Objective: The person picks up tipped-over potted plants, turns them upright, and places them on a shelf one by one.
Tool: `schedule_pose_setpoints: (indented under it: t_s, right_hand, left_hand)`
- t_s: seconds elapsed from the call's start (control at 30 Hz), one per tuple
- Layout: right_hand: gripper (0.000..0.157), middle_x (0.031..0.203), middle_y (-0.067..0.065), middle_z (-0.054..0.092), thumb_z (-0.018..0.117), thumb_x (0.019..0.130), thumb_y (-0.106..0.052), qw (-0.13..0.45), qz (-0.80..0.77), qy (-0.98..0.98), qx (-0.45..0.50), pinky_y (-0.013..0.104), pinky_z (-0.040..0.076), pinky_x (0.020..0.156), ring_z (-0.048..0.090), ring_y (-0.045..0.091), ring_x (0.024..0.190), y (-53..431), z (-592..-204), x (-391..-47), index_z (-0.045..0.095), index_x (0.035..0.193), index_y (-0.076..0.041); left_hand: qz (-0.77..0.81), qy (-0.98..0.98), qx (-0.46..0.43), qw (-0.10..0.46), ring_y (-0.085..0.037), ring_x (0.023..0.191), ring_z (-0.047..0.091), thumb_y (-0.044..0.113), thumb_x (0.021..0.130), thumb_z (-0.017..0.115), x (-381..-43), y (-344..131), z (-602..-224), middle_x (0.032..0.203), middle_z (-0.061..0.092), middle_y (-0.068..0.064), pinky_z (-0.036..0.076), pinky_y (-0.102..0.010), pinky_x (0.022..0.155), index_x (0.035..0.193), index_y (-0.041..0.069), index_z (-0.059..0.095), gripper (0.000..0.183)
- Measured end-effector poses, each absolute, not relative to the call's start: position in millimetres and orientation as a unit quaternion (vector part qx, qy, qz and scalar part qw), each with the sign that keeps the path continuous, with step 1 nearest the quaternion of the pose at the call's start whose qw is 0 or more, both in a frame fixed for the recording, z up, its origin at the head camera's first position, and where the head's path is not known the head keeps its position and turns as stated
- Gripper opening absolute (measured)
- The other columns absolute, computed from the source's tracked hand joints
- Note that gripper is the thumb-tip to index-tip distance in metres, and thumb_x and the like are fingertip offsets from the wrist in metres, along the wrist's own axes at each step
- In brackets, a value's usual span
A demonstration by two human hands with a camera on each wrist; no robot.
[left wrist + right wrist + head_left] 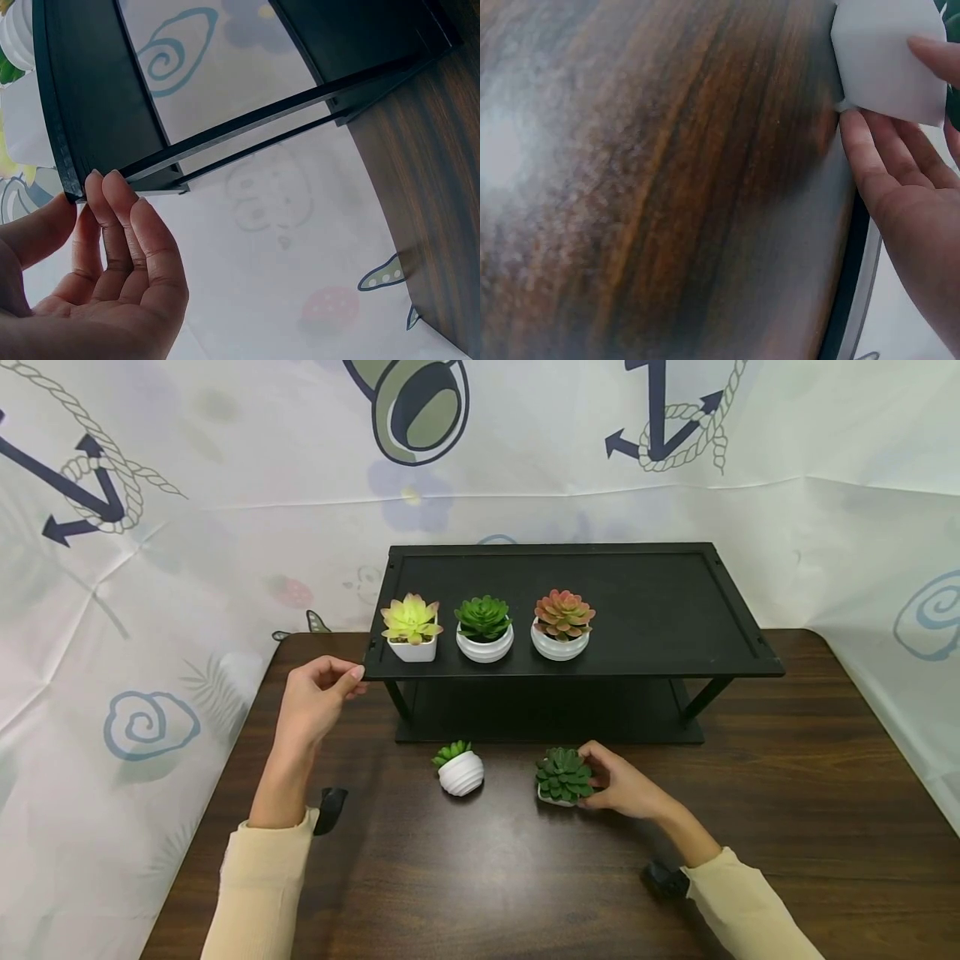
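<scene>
At the near left corner of a black two-tier shelf [652,602], my left hand [318,693] pinches the top board's edge. The left wrist view shows the thumb and fingers [157,247] on opposite sides of that corner. My right hand [618,783] grips a dark green potted succulent [564,774] by its pot, in front of the shelf. Its white pot [889,60] appears between thumb and fingers in the right wrist view. To its left, a small potted succulent [461,770] in a ribbed white pot lies tipped on the table.
On the top board stand a yellow-green succulent [411,627], a green one [483,628] and a reddish one [562,625], all in white pots. The dark wooden table [480,893] bears the shelf. Behind hangs a printed white cloth [525,468].
</scene>
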State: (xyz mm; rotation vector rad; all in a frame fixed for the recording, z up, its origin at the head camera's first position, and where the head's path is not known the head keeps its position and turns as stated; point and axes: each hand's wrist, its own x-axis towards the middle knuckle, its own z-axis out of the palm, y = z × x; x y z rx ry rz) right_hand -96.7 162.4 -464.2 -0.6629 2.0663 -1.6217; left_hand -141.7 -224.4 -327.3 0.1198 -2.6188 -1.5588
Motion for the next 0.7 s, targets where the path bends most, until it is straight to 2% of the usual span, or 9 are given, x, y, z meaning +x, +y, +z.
schedule_pose_setpoints:
  t_s: [0.23, 0.47, 0.7]
  right_hand:
    - [0.051, 0.117, 0.022, 0.041, 0.069, 0.076, 0.006, 0.251, -0.628, 0.709, -0.203, 0.033, 0.051, 0.074, 0.054, 0.019, 0.094, 167.3, -465.5, -96.7, 0.037, 0.116, 0.005]
    - [0.061, 0.117, 0.021, 0.041, 0.07, 0.076, 0.003, 0.269, -0.648, 0.69, -0.177, 0.031, 0.051, 0.074, 0.054, 0.019, 0.095, 171.3, -469.9, -94.7, 0.033, 0.124, 0.01]
    - [0.059, 0.114, 0.016, 0.044, 0.067, 0.076, 0.009, 0.261, -0.683, 0.664, -0.158, 0.034, 0.052, 0.074, 0.056, 0.02, 0.092, 172.1, -476.0, -89.3, 0.033, 0.124, 0.012]
  left_hand:
    - [-0.514, -0.856, 0.042, 0.043, -0.005, 0.07, 0.059, 0.017, 0.091, 0.057, -141.7, -224.8, -327.1, 0.09, 0.061, -0.016, 0.047, -0.017, 0.066, 0.1, -0.007, 0.06, 0.025]
    - [-0.516, -0.855, 0.045, 0.04, -0.005, 0.07, 0.059, 0.017, 0.091, 0.057, -141.8, -224.0, -327.3, 0.09, 0.061, -0.016, 0.047, -0.017, 0.066, 0.1, -0.007, 0.06, 0.025]
    - [-0.515, -0.855, 0.043, 0.047, -0.006, 0.07, 0.06, 0.014, 0.091, 0.057, -142.1, -223.8, -328.5, 0.089, 0.061, -0.016, 0.047, -0.017, 0.065, 0.099, -0.007, 0.06, 0.023]
